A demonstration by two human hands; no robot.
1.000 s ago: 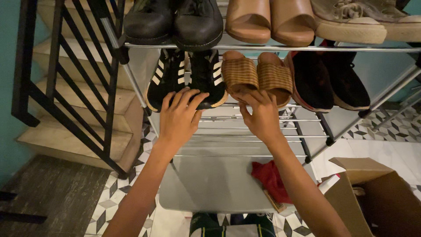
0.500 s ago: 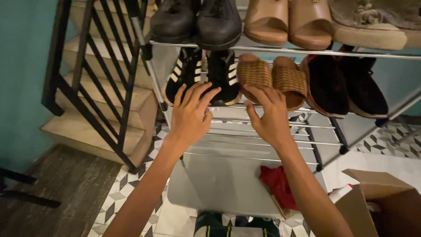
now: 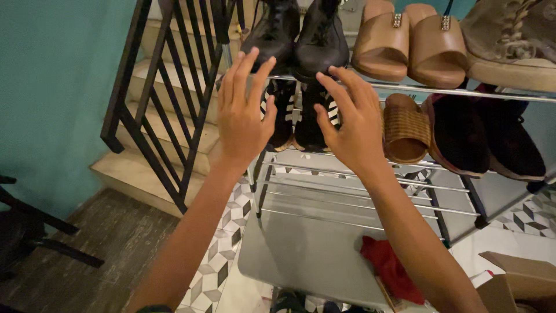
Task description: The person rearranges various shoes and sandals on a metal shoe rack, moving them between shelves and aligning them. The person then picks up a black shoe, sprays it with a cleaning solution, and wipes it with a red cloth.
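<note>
Nearest to us, at the bottom edge, a red crumpled cloth [image 3: 387, 268] lies on the grey lower surface, and the corner of a brown cardboard box [image 3: 515, 281] is cut off at the lower right. Dark shoes at the very bottom edge are mostly out of frame.

Our two forearms rise from there toward the silver metal wire shoe rack [image 3: 370, 191]. Our left hand [image 3: 242, 116] is raised with its fingers spread apart and closed on nothing; its fingertips reach up in front of the left toe of the pair of black leather lace-up shoes [image 3: 301, 37]. Our right hand [image 3: 350, 122] is likewise open, fingers splayed, with the fingertips just at the toe of the right black shoe. Whether either hand actually touches the leather, we cannot tell.

The black shoes stand side by side on the upper shelf at the rack's left end, long axis running front to back, toes pointing out toward us and slightly downward. Their heels and upper parts are cut off by the top of the frame.

Behind our hands, on the shelf below, a pair of black sneakers with white stripes [image 3: 301, 116] is largely hidden by our palms. To its right sit woven brown slip-on sandals [image 3: 405, 127], one partly covered by our right hand, then dark slip-on shoes [image 3: 486, 136].

On the upper shelf, right of the black pair, stand tan leather slide sandals [image 3: 414, 43] and a beige lace-up shoe [image 3: 515, 40], cropped at the frame edge.

Farther left, a black metal stair railing [image 3: 168, 87] and beige steps [image 3: 145, 168] meet the teal wall [image 3: 52, 87].
</note>
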